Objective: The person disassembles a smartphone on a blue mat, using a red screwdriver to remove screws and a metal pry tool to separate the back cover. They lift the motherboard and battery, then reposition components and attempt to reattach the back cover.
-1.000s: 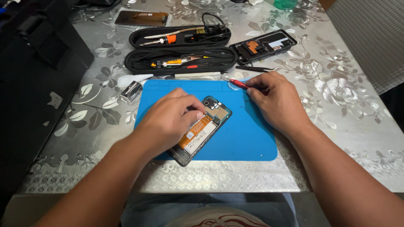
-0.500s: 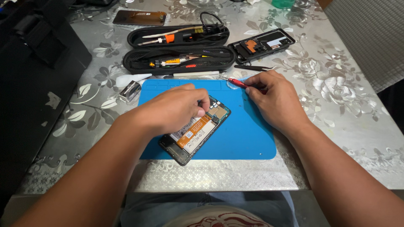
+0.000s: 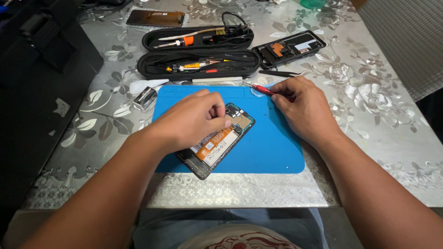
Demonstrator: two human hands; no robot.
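Observation:
An opened smartphone (image 3: 220,143) with its back cover off lies tilted on a blue work mat (image 3: 272,147). My left hand (image 3: 194,119) rests on the phone's upper part, fingers curled with the fingertips pinched at the board near the camera end. I cannot tell whether anything small is between them. My right hand (image 3: 304,109) rests on the mat's far right corner and holds a red-handled screwdriver (image 3: 261,88), its tip pointing left.
Behind the mat stands an open black tool case (image 3: 198,50) with screwdrivers and a cable. A second phone frame (image 3: 290,48), black tweezers (image 3: 279,74), a dark phone panel (image 3: 156,18), a white pick (image 3: 140,85) and a small box (image 3: 145,97) lie on the flowered table (image 3: 383,106).
My left hand has shifted slightly up the phone toward its camera end, fingertips now pinched together. My right hand stays in place with the screwdriver.

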